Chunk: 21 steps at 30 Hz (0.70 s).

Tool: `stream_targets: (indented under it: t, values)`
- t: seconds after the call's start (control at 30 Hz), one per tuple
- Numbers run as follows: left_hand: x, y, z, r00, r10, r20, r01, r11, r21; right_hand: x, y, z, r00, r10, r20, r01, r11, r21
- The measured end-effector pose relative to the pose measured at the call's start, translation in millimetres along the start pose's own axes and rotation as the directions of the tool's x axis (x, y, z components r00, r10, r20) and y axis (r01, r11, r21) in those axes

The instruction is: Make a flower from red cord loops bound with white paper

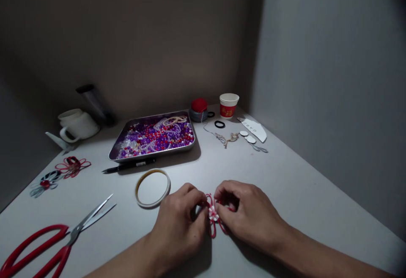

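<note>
Close to the table's front, a small flower of red cord loops point(213, 229) with a white-and-pink centre lies between my two hands. My left hand point(182, 221) pinches its left side with thumb and forefinger. From the other side, my right hand point(250, 216) has its thumb and fingers closed on the right-hand loops. Both hands partly cover the cord flower, so some of its loops are hidden.
Open red-handled scissors point(71, 235) lie at the left, near a roll of tape point(137, 189). Behind are a black pen point(128, 166), a metal tray point(152, 154) of beads, a paper cup point(229, 105) and a white jug point(80, 125). Finished-looking cord flowers point(72, 167) lie far left.
</note>
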State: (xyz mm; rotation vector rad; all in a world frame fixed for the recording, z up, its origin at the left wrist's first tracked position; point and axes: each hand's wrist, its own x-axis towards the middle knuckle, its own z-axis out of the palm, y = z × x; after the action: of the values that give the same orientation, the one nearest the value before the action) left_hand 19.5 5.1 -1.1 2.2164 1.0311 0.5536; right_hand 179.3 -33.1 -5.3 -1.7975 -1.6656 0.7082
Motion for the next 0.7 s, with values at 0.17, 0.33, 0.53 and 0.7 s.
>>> stream_targets:
  t: [0.17, 0.33, 0.53, 0.7]
  values:
    - [-1, -3, 1.4, 1.000, -0.002, 0.001, 0.002, 1.000, 0.031, -1, 2, -3, 0.999, -0.028, -0.023, 0.029, 0.999, 0.026]
    - [-1, -2, 3.9, 0.985, -0.105, -0.138, 0.084, 0.985, -0.150, 9, 10, -13, 0.986, -0.030, -0.164, 0.041, 0.997, 0.066]
    - [1, -2, 8.8, 0.945, -0.186, -0.268, 0.115, 0.959, -0.260, 51, 25, -55, 0.872, 0.009, -0.489, 0.034, 0.996, 0.080]
    - [2, -8, 10.9, 0.948, -0.149, -0.283, 0.081, 0.967, -0.241, 98, 29, -96, 0.804, 0.004, -0.595, 0.038, 0.998, 0.058]
